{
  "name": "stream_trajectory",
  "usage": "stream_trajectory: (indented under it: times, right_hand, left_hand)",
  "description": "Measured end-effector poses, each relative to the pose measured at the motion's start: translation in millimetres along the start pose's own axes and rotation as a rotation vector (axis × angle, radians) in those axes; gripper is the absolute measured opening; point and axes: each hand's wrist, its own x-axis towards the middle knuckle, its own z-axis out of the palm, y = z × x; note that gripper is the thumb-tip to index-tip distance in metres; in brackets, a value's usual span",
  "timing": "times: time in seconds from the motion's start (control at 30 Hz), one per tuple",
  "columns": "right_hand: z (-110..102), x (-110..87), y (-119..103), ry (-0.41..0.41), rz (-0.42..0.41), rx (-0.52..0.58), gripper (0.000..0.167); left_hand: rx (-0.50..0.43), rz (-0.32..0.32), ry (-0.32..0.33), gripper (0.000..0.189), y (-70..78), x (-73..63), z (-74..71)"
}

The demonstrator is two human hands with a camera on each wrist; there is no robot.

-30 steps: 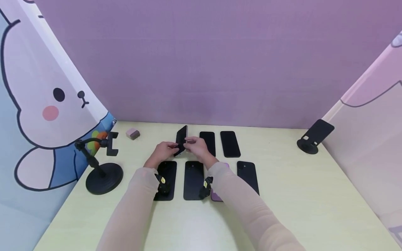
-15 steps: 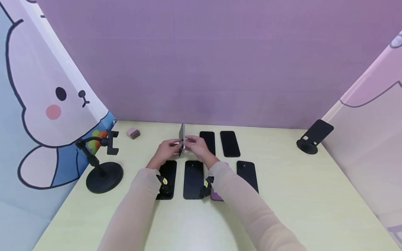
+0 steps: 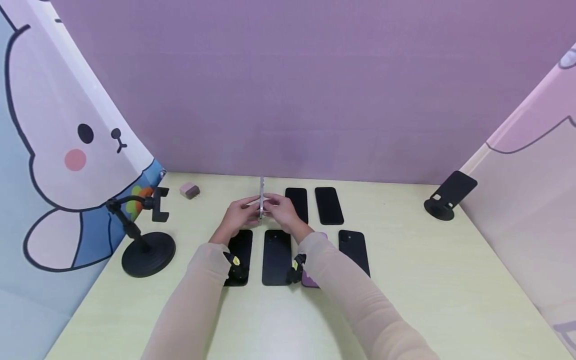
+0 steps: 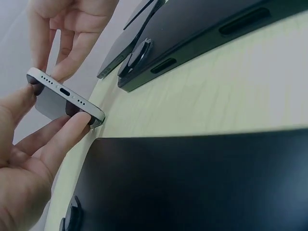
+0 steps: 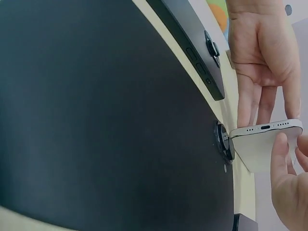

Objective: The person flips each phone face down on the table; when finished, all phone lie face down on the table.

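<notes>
While a silver-edged phone (image 3: 262, 188) is held upright between them, seen edge-on from the head view, the left hand (image 3: 238, 214) and the right hand (image 3: 281, 209) are kept close together toward the far side of the surface (image 3: 270, 325). By the left hand's grip, opened only about as wide as the phone, it is held with thumb and fingers at its sides. By the right hand's grip, spread about as far, it is held from the facing side. A port flanked by rows of holes is shown on its short end in both wrist views, and a pale face is turned toward the right hand. Whether the surface is touched by it cannot be told.

At the wrists, black wrist cameras (image 3: 296, 270) are worn at the cuffs of pale sleeves (image 3: 184, 300). Just beyond the right hand, two dark phones (image 3: 329, 206) are laid side by side, one partly covered by that hand. Nearer the person, four more phones (image 3: 276, 257) are set in a row; a purple one (image 3: 310, 281) among them is mostly hidden by the right sleeve. Farther left, a plug adapter (image 3: 190, 190) and a black stand (image 3: 148, 255) with a round base are placed; well apart on the right, a smaller stand (image 3: 454, 190) is seen. Behind everything, a purple backdrop (image 3: 288, 100) is hung.
</notes>
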Motion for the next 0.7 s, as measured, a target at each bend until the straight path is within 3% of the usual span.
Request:
stream_trajectory:
  times: [0.2,0.37,0.57,0.7]
  right_hand:
    - [2,-2.1,1,-0.030,-0.023,-0.076,0.038]
    - [2,-3.6,5,-0.080,0.005,-0.164,0.041]
    - [3,-7.5,4,-0.117,0.031,-0.266,0.041]
    - [5,-5.4,7,-0.104,0.031,-0.346,0.040]
  left_hand:
    - [-0.008,0.026,0.014,0.041,2.9,-1.6,-2.7]
    - [0.009,0.054,0.014,0.045,7.5,-3.0,-5.0]
    - [0.114,0.054,0.038,0.050,12.9,-4.1,-8.0]
    - [0.204,0.092,0.056,0.049,15.1,-5.1,-11.4]
